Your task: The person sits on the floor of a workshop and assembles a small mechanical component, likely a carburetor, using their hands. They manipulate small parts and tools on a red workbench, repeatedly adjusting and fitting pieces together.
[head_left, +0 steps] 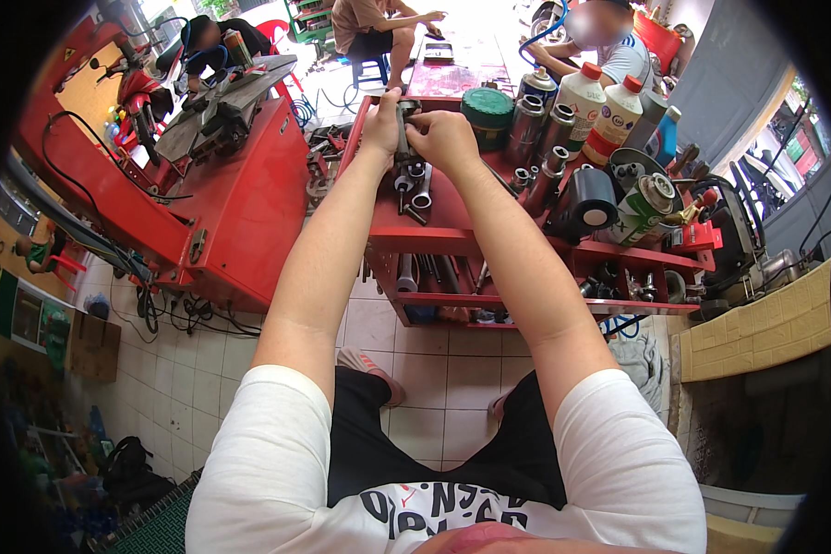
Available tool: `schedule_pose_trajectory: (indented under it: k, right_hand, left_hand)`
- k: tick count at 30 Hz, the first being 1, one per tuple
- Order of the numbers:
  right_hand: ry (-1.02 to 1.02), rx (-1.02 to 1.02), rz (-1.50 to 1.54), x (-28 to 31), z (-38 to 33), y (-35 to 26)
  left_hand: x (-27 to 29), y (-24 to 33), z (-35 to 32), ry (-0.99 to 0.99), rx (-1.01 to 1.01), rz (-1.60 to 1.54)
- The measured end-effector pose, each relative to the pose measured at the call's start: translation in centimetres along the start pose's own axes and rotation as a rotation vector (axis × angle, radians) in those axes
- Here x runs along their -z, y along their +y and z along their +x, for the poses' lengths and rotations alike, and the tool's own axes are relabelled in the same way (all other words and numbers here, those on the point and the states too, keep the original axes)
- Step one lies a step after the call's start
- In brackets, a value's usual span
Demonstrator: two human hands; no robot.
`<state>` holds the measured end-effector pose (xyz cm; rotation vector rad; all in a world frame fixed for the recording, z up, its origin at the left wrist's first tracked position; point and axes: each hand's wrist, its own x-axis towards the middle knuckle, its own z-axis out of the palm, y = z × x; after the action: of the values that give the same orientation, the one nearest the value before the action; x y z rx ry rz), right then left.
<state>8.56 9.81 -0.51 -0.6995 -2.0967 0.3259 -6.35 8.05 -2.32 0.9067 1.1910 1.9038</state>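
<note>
View from above of a person standing at a red tool cart on a white tiled floor. Both arms reach forward toward 12 o'clock. The left hand and the right hand meet over the cart's top tray, fingers curled shut around a dark metal tool held upright between them. Just below the hands, toward 6 o'clock, ring spanners lie on the tray. At 2 o'clock stand white bottles with red caps and metal cans. The step looks like fitting or adjusting the tool; the next move likely needs a firm twist with both hands.
</note>
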Motion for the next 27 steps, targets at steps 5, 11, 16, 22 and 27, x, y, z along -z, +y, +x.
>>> schedule_pose_trajectory:
  k: [5, 11, 16, 22, 27]
  right_hand:
    - [0.020, 0.006, 0.008, -0.2, 0.1, 0.9]
    - [-0.024, -0.005, 0.006, -0.3, 0.1, 0.5]
    - [0.004, -0.021, 0.004, -0.1, -0.1, 0.0]
    - [-0.003, -0.035, 0.016, 0.2, 0.0, 0.3]
    - [0.005, -0.005, -0.005, -0.1, 0.0, 0.3]
  left_hand:
    - [-0.9, 0.6, -1.1, -0.021, 0.021, -0.001]
    - [-0.4, 0.6, -0.8, -0.016, 0.025, 0.022]
    - [-0.2, 0.3, -0.4, 0.009, -0.014, 0.012]
    - [-0.9, 1.0, -1.5, -0.013, 0.016, 0.001]
    - [-0.5, 0.6, -0.8, 0.000, 0.028, 0.041]
